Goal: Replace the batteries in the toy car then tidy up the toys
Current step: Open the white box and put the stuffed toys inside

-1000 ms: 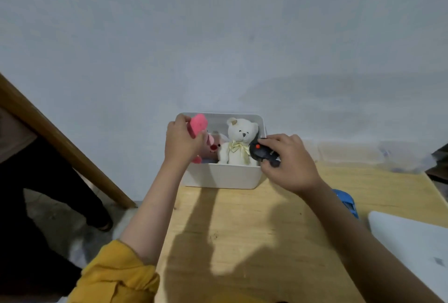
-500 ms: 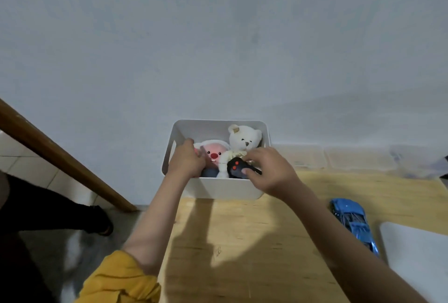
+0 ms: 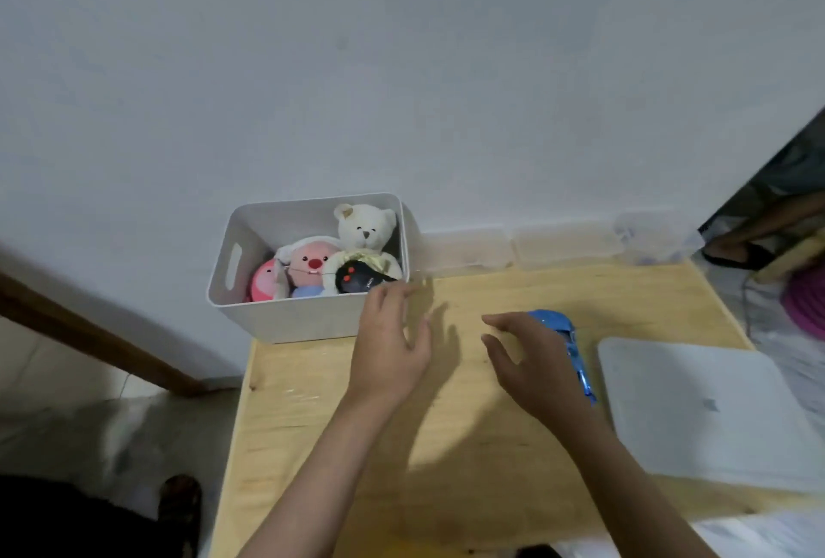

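A white bin stands at the table's far left corner against the wall. Inside it sit a white teddy bear, a pink plush, a second pink toy and the black remote control. The blue toy car lies on the wooden table, right of the bin and partly hidden behind my right hand. That hand hovers open just left of the car, not touching it. My left hand is open and empty over the table beside the bin's right front corner.
A white lid or board lies on the table's right side. Clear plastic boxes line the wall behind the table. A wooden rail slants on the left. Someone's foot in a sandal is at the far right.
The pink toy and the remote were let go into the bin. Both hands have pulled out of it, the right one moving toward the blue car.
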Action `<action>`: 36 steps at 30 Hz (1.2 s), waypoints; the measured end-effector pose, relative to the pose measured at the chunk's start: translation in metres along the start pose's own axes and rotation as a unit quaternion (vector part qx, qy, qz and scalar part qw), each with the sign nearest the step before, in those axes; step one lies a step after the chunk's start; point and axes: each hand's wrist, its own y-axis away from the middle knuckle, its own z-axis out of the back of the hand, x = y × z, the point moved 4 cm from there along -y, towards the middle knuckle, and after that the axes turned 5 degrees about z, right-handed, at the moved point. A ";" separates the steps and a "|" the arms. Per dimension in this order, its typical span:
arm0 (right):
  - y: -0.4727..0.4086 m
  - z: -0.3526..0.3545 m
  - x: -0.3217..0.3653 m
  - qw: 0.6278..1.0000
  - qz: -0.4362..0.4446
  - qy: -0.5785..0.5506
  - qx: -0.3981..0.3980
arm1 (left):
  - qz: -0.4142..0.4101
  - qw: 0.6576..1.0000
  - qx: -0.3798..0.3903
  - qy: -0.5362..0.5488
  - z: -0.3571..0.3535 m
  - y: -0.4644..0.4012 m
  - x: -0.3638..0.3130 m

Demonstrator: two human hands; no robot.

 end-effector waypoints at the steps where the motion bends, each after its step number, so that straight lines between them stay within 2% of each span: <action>1: 0.009 0.012 -0.012 1.000 -0.023 0.010 -0.004 | 0.005 1.000 0.016 0.005 -0.016 0.009 -0.009; 5: 0.044 0.062 -0.069 0.993 -0.101 0.054 -0.005 | 0.002 0.996 0.086 0.025 -0.086 0.043 -0.052; 8: 0.070 0.101 -0.119 0.989 -0.123 0.088 0.005 | 0.026 0.989 0.145 0.013 -0.143 0.066 -0.084; 11: 0.096 0.136 -0.176 0.973 -0.195 0.117 0.035 | 0.055 0.979 0.198 0.001 -0.196 0.091 -0.104; 15: 0.127 0.178 -0.251 0.929 -0.302 0.186 0.110 | 0.142 0.943 0.293 -0.074 -0.265 0.120 -0.108; 17: 0.139 0.192 -0.280 0.906 -0.339 0.207 0.146 | 0.186 0.921 0.309 -0.146 -0.289 0.131 -0.106; 21: 0.145 0.200 -0.301 0.892 -0.372 0.176 0.186 | 0.211 0.907 0.277 -0.237 -0.316 0.140 -0.107; 27: 0.134 0.215 -0.290 0.905 -0.372 0.151 0.137 | 0.224 0.928 0.247 -0.168 -0.313 0.131 -0.123; 31: 0.102 0.224 -0.254 0.926 -0.336 0.151 0.078 | 0.183 0.957 0.183 -0.128 -0.279 0.109 -0.133; 36: 0.043 0.194 -0.178 0.954 -0.246 0.162 0.056 | 0.159 0.975 0.073 -0.137 -0.196 0.064 -0.127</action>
